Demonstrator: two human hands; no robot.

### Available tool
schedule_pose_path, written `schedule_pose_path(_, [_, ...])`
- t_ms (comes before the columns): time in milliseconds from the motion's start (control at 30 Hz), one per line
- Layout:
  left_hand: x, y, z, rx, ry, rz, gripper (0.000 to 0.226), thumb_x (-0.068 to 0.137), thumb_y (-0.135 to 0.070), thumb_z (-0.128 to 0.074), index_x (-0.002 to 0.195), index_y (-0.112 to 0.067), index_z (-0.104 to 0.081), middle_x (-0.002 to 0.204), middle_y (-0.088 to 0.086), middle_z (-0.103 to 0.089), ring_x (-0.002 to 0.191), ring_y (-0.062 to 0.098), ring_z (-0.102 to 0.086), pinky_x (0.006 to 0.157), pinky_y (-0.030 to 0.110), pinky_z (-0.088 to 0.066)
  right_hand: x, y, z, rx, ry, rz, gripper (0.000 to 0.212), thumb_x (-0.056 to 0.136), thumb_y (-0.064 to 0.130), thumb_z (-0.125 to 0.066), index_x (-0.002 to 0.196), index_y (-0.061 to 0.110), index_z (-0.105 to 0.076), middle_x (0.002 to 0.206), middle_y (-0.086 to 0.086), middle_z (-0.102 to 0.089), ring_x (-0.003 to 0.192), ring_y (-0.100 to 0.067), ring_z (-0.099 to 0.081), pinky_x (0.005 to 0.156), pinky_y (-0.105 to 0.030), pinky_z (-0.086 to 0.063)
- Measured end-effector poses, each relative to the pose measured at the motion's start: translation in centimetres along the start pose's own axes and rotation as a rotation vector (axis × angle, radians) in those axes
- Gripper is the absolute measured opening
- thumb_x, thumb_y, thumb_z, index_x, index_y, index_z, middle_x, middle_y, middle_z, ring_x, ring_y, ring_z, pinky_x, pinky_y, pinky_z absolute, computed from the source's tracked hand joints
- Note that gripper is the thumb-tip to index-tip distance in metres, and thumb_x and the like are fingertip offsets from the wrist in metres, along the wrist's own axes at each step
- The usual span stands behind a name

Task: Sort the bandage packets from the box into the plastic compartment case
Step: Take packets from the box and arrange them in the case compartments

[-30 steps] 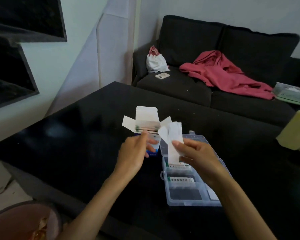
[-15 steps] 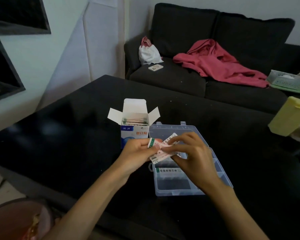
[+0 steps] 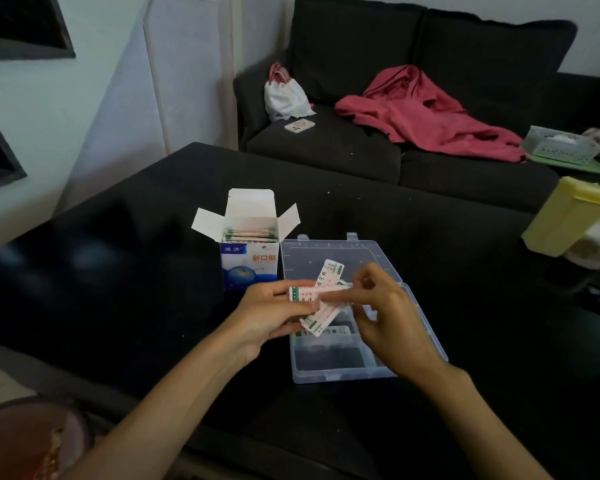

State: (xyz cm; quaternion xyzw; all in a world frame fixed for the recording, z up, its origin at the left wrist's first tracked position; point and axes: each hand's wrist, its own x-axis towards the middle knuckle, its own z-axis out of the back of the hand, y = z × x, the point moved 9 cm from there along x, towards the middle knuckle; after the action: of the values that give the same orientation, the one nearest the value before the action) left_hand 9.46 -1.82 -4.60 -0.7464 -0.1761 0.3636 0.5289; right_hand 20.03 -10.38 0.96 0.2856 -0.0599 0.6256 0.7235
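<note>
A blue and white bandage box (image 3: 249, 268) stands open on the black table (image 3: 136, 271), with more packets showing inside. Right of it lies the clear plastic compartment case (image 3: 340, 374), lid open flat behind. Over the case, my left hand (image 3: 274, 317) and my right hand (image 3: 392, 323) together hold a fanned bunch of white bandage packets (image 3: 321, 299) with green ends. One packet (image 3: 336, 330) lies in a middle compartment; the near compartment looks empty.
A yellow plastic container (image 3: 565, 216) stands at the table's right edge. Behind the table is a dark sofa (image 3: 361, 147) with a red garment (image 3: 423, 112), a white bag (image 3: 284, 95), a phone (image 3: 299, 125) and a pale basket (image 3: 558, 145).
A second ago my left hand was at the box and my right held up white packets. Both hands have since come together over the case and spread the packets apart.
</note>
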Motion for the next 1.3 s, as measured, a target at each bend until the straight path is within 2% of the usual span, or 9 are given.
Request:
schedule_pose_path(67, [0.2, -0.4, 0.0, -0.023, -0.025, -0.033, 0.03, 0.077, 0.002, -0.07, 0.099, -0.018, -0.069, 0.084, 0.002, -0.075, 0.074, 0.01, -0.072, 0.057, 0.02, -0.056, 0.1, -1.8, 0.6, 0.23, -0.041, -0.197, 0.052, 0.085, -0.003, -0.056, 0.122, 0.034, -0.056, 0.106, 0.01, -0.044, 0.091, -0.001, -0.048, 0.069, -0.014, -0.048])
schedule_pose_path(133, [0.2, -0.8, -0.1, -0.016, -0.038, -0.066, 0.03, 0.078, 0.003, -0.07, 0.1, -0.018, -0.068, 0.086, 0.002, -0.075, 0.074, 0.01, -0.072, 0.057, 0.019, -0.056, -0.4, -4.4, 1.0, 0.542, -0.099, -0.502, 0.048, 0.089, 0.016, -0.059, 0.131, 0.033, -0.044, 0.109, 0.011, -0.046, 0.095, -0.005, -0.053, 0.068, -0.019, -0.05])
schedule_pose_path(233, [0.3, -1.0, -0.7, 0.073, 0.01, -0.082, 0.029, 0.08, -0.002, -0.069, 0.102, -0.021, -0.068, 0.086, -0.002, -0.075, 0.076, 0.008, -0.071, 0.058, 0.019, -0.055, -1.8, -4.5, -2.3, 0.937, 0.214, -0.857, 0.059, 0.082, 0.048, -0.058, 0.134, 0.025, -0.04, 0.108, -0.002, -0.058, 0.086, -0.014, -0.061, 0.068, -0.026, -0.052])
schedule_pose_path(300, [0.2, -0.8, -1.4, 0.15, 0.068, -0.055, 0.026, 0.082, -0.008, -0.069, 0.098, -0.027, -0.069, 0.083, -0.005, -0.075, 0.075, 0.005, -0.071, 0.058, 0.017, -0.054, -1.9, -3.5, -3.3, 0.952, 0.363, -0.797, 0.056, 0.083, 0.04, -0.06, 0.134, 0.031, -0.036, 0.109, -0.009, -0.062, 0.081, -0.014, -0.063, 0.068, -0.024, -0.053])
schedule_pose_path(400, [0.3, -0.4, -2.0, 0.201, 0.115, -0.022, 0.023, 0.082, -0.014, -0.07, 0.094, -0.032, -0.069, 0.086, -0.005, -0.074, 0.079, 0.006, -0.07, 0.061, 0.018, -0.053, -1.3, -3.4, -3.0, 0.933, 0.328, -0.675, 0.038, 0.087, 0.026, -0.06, 0.123, 0.03, -0.05, 0.105, -0.008, -0.064, 0.076, -0.009, -0.068, 0.059, -0.018, -0.051])
schedule_pose_path(533, [0.5, -0.3, -1.8, 0.111, 0.113, -0.017, 0.031, 0.079, -0.013, -0.072, 0.105, -0.028, -0.066, 0.096, 0.0, -0.072, 0.086, 0.012, -0.071, 0.064, 0.022, -0.055, -0.7, -3.6, -2.2, 0.904, 0.15, -0.62, 0.014, 0.088, 0.017, -0.062, 0.1, 0.022, -0.065, 0.092, -0.001, -0.068, 0.072, -0.004, -0.068, 0.054, -0.012, -0.049])
schedule_pose_path(700, [0.2, -0.4, -1.7, 0.035, 0.13, -0.001, 0.037, 0.079, -0.004, -0.069, 0.109, -0.024, -0.06, 0.095, 0.004, -0.074, 0.085, 0.014, -0.072, 0.066, 0.022, -0.058, -0.5, -4.0, -0.2, 0.815, -0.142, -0.587, 0.018, 0.082, 0.014, -0.068, 0.1, 0.017, -0.068, 0.094, 0.006, -0.067, 0.08, -0.007, -0.069, 0.057, -0.017, -0.053])
schedule_pose_path(1133, [0.2, -2.3, 0.1, 0.152, -0.014, -0.236, 0.009, 0.089, -0.02, -0.061, 0.089, -0.029, -0.062, 0.076, -0.009, -0.072, 0.075, 0.001, -0.07, 0.061, 0.014, -0.054, -0.2, -3.3, -2.0, 0.99, 0.13, -0.571, 0.026, 0.076, 0.007, -0.072, 0.096, 0.022, -0.067, 0.088, 0.002, -0.073, 0.078, -0.011, -0.071, 0.059, -0.017, -0.054])
schedule_pose_path(1300, [0.3, -2.6, 0.0, 0.654, -0.023, -0.361, 0.023, 0.09, -0.04, -0.056, 0.112, -0.036, -0.057, 0.095, -0.017, -0.063, 0.086, -0.006, -0.06, 0.069, 0.016, -0.051, 0.1, -3.6, -2.6, 0.662, 0.228, -0.471, 0.021, 0.078, 0.014, -0.072, 0.093, 0.027, -0.063, 0.097, 0.004, -0.066, 0.081, -0.011, -0.069, 0.061, -0.02, -0.056])
